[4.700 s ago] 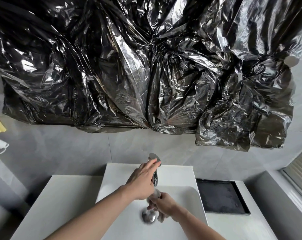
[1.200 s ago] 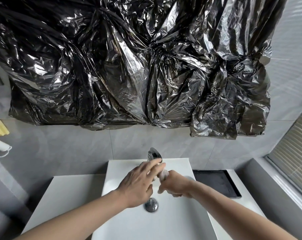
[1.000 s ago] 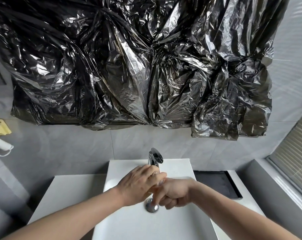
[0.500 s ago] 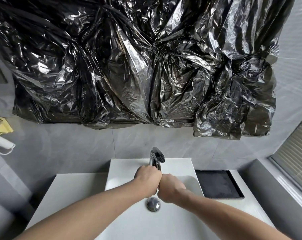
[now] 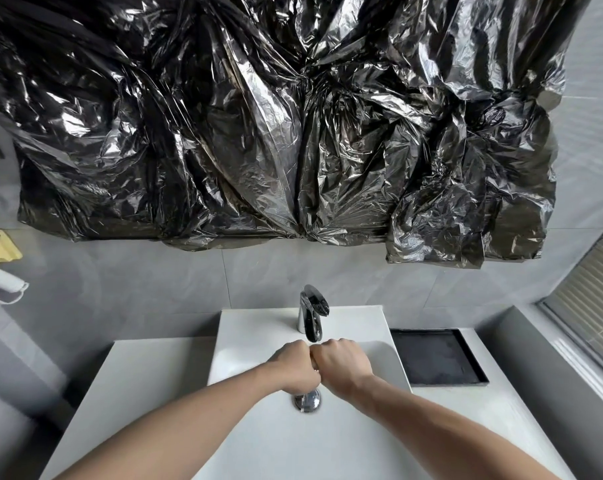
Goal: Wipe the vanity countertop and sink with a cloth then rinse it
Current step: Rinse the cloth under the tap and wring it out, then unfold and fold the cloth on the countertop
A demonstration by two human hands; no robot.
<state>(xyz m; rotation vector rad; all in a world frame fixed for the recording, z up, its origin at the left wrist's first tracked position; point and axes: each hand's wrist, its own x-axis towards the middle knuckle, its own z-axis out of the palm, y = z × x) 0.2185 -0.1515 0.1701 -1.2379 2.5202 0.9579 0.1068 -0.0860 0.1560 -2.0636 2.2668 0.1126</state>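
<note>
Both fists, left hand (image 5: 293,367) and right hand (image 5: 341,363), press together over the sink (image 5: 258,341) below the tap (image 5: 312,311), seemingly wringing a hidden cloth; the task looks nearly done.

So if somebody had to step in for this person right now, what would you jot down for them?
Left hand: fist closed, knuckles against the right hand, over the sink.
Right hand: fist closed too, just below the faucet spout.
Cloth: not visible; it may be bunched inside the fists, as if being wrung, but I cannot confirm that.
Drain sits right under the hands. No running water can be made out.
Done: countertop and basin look clean, as far as can be seen.
Left: finish rinsing and wringing the cloth.
</note>
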